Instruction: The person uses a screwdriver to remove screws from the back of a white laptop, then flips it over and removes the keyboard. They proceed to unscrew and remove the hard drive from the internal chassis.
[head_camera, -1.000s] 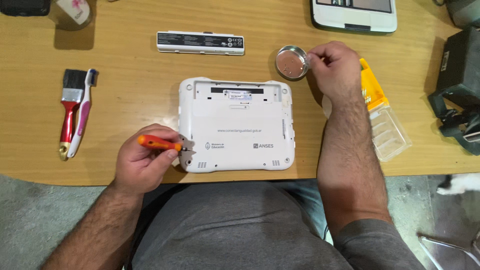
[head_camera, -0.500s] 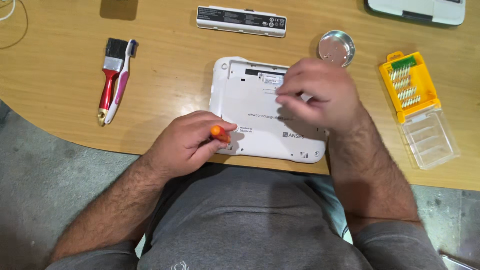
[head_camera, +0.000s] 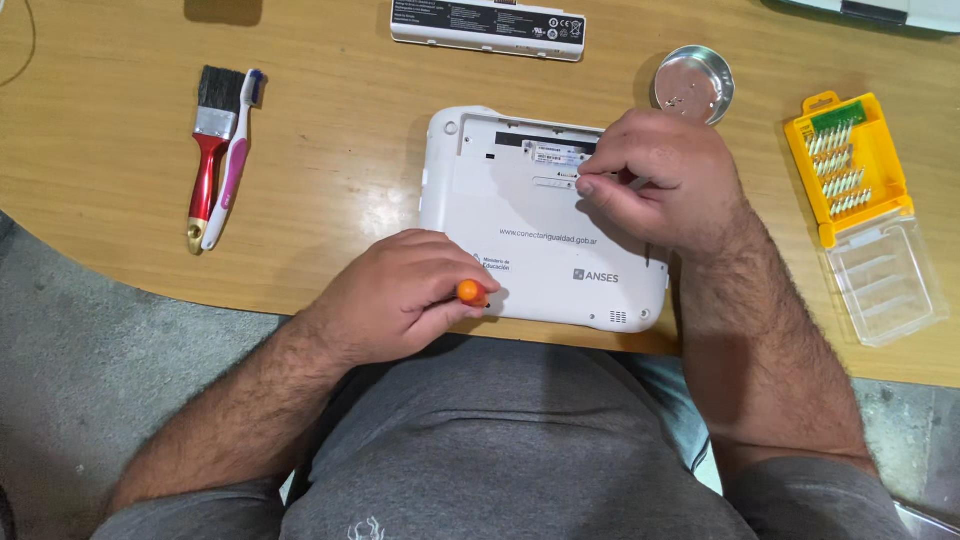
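Wooden counter (head_camera: 120, 230) carries a white netbook (head_camera: 520, 215) lying underside up at its near edge. Left hand (head_camera: 400, 295) clenched on an orange screwdriver (head_camera: 472, 292) at the corner; right hand (head_camera: 660, 180) pinches something tiny, unclear. Risk: tip slips and gouges plastic, loose screw drops.

Worktop (head_camera: 330, 150): light honey-brown wood, fine straight grain. Floor off the near-left edge: mottled grey.

Small laptop (head_camera: 520, 220), underside up: white shell, a black strip with a pale label near its far edge, grey print lower down.

Screwdriver (head_camera: 472, 292): orange handle.

Battery pack (head_camera: 487, 28), far edge: white body, black label with white print.

Paintbrush (head_camera: 208, 150), left side: black bristles, silver ferrule, red handle with gold tip. Toothbrush (head_camera: 232, 165) beside it: white and pink, blue at the head.

Round dish (head_camera: 693, 84): silver metal.

Bit case (head_camera: 848, 165), right edge: yellow tray, green strip, silver bits; clear lid (head_camera: 885, 280).

Shirt: grey.
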